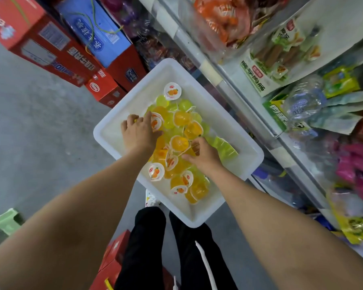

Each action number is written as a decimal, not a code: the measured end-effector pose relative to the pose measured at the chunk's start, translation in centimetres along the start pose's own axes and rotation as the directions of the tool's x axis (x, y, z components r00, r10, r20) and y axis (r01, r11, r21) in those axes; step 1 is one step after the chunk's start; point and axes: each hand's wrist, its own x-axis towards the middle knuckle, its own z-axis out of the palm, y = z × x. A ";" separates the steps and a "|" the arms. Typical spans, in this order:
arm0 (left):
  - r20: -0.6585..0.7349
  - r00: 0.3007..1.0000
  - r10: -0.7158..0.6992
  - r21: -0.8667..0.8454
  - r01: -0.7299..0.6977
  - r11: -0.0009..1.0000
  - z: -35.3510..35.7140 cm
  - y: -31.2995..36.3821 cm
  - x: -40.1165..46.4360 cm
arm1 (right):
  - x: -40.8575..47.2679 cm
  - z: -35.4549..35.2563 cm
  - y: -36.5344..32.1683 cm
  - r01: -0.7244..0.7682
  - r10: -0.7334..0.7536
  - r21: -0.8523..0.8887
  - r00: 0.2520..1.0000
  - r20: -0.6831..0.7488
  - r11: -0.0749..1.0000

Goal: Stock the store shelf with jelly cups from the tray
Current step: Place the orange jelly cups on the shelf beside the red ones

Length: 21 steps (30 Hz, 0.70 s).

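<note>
A white plastic tray sits on the floor in front of me, filled with several orange and yellow-green jelly cups, some lid-up with an orange fruit label. My left hand reaches into the tray's left side, fingers curled over jelly cups there. My right hand is in the middle of the pile, fingers bent down around jelly cups. What each palm holds is hidden. The store shelf runs along the right, beside the tray.
The shelf holds bagged snacks: sausage packs, orange bags, pink and yellow bags lower right. Red and blue cartons are stacked at the upper left. A green stool stands at the left, red boxes by my legs.
</note>
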 end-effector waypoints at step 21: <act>-0.210 0.977 -0.027 -0.776 -0.150 0.613 -15.0 4.5 -9.8 | -13.0 -11.5 -9.4 0.185 -0.188 0.606 0.980 -0.060 0.774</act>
